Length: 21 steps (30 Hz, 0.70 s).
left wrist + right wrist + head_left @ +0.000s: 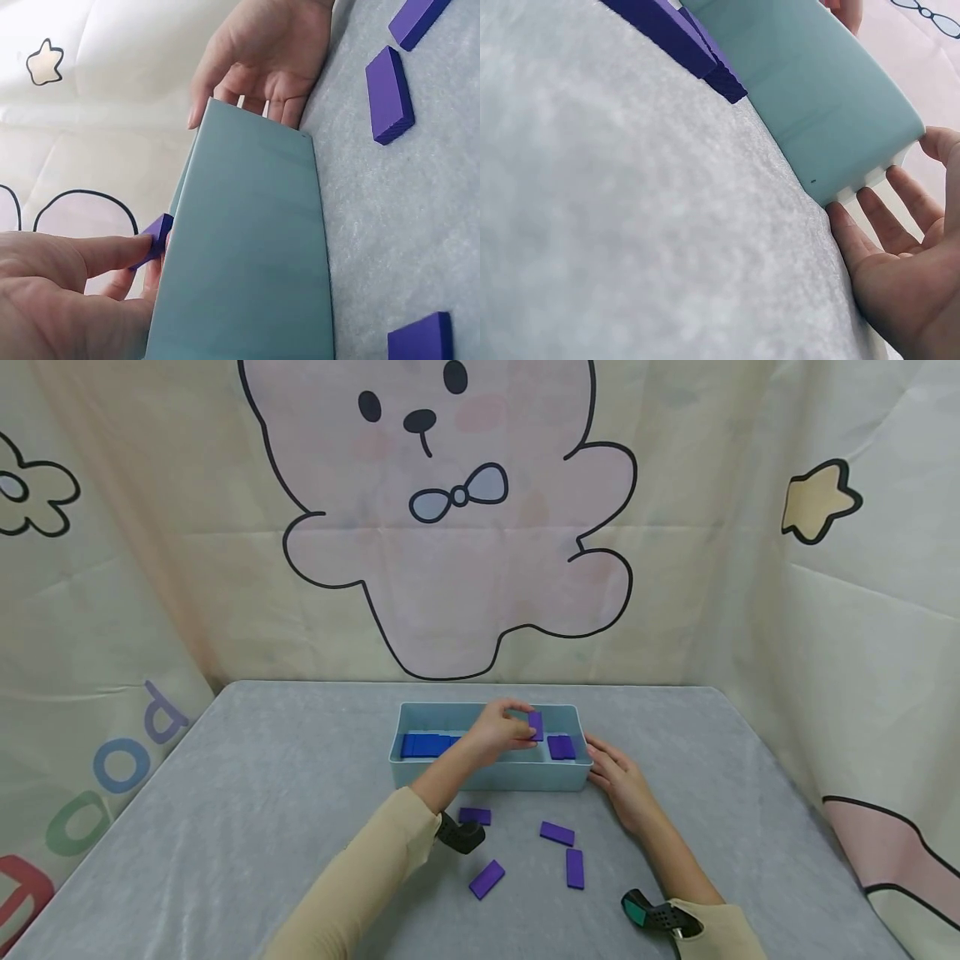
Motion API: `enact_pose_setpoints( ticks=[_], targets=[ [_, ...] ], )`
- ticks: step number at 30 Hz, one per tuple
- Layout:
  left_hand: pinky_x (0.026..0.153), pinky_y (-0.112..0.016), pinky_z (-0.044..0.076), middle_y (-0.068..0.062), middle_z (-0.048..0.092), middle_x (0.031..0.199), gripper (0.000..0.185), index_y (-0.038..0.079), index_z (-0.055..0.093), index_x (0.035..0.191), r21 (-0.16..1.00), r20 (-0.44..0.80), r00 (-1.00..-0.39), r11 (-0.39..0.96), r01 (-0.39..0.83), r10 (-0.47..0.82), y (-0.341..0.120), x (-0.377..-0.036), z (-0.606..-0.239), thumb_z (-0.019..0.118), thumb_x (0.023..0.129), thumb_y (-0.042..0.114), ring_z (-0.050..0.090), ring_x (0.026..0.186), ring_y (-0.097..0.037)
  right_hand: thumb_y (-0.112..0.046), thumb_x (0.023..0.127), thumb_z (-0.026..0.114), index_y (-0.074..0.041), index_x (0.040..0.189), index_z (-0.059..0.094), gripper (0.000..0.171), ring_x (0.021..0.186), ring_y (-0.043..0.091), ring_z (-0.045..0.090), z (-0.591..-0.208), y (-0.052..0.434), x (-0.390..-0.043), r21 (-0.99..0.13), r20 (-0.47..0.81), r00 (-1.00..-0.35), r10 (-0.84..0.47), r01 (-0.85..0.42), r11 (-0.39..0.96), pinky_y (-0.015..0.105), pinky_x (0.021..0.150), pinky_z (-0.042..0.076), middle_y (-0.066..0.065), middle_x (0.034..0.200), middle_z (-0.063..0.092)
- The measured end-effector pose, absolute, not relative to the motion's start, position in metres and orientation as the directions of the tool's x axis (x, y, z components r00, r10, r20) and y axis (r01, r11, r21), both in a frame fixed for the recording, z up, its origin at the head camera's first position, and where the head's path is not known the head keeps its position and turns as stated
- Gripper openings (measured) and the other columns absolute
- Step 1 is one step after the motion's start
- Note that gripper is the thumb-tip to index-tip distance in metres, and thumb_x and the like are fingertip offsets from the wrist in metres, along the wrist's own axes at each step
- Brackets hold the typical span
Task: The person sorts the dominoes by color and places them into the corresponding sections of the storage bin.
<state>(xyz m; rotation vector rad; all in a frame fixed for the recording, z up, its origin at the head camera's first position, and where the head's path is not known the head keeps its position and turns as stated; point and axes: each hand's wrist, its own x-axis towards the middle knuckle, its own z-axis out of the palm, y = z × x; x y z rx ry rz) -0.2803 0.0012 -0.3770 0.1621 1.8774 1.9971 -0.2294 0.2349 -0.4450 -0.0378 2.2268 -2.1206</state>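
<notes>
A light-blue rectangular bin [495,777] stands on the table. My left hand [501,731] pinches a purple block [536,727] over the bin's right half; in the left wrist view the same purple block [156,238] shows between thumb and fingers just past the rim. My right hand [618,777] touches the bin's right end, its fingers fairly straight against that wall in the right wrist view. Inside the bin, blue blocks [426,746] lie at the left and purple blocks [561,747] at the right. The forearm hides part of the interior.
Several loose purple blocks lie in front of the bin: one near the left wrist [475,816], one tilted [487,880], one to the right [557,833] and one below that [575,868]. A grey cloth covers the table [300,760]. Printed curtains [675,610] hang behind and beside it.
</notes>
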Motion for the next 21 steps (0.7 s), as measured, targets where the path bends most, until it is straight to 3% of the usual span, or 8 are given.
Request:
enact_pose_setpoints(
  ticks=[9,17,21],
  targets=[
    [0.099,-0.048,0.06,-0.015,0.063,0.097,0.035,-0.008,0.061,0.13,0.968,-0.242,-0.932,0.007,-0.25,0.27,0.016,-0.289,-0.383,0.06,0.096,-0.018,0.068,0.086,-0.023,-0.026,0.114,0.047,0.008,0.161,0.033,0.059,0.109,-0.002,0.065,-0.444,0.234,-0.228,-0.999,-0.022,-0.997,-0.07,0.019,0.04,0.014,0.095,0.053,0.031,0.164,0.035],
    [0.076,-0.029,0.064,-0.013,0.059,0.093,0.036,-0.009,0.065,0.124,0.952,-0.303,-0.932,0.016,-0.306,0.199,0.028,-0.292,-0.388,0.063,0.091,-0.023,0.065,0.077,-0.019,-0.027,0.114,0.047,0.007,0.161,0.033,0.06,0.112,-0.001,0.064,-0.443,0.234,-0.227,-0.998,-0.03,-0.997,-0.074,0.026,0.055,0.014,0.095,0.052,0.03,0.165,0.035],
    [0.081,-0.033,0.065,-0.015,0.061,0.097,0.035,-0.008,0.067,0.123,0.945,-0.325,-0.932,0.03,-0.324,0.161,0.032,-0.293,-0.39,0.064,0.091,-0.022,0.065,0.079,-0.02,-0.027,0.115,0.046,0.006,0.162,0.033,0.059,0.112,-0.001,0.064,-0.443,0.234,-0.227,-0.998,-0.044,-0.997,-0.067,0.04,0.057,0.014,0.095,0.052,0.028,0.165,0.035]
  ],
)
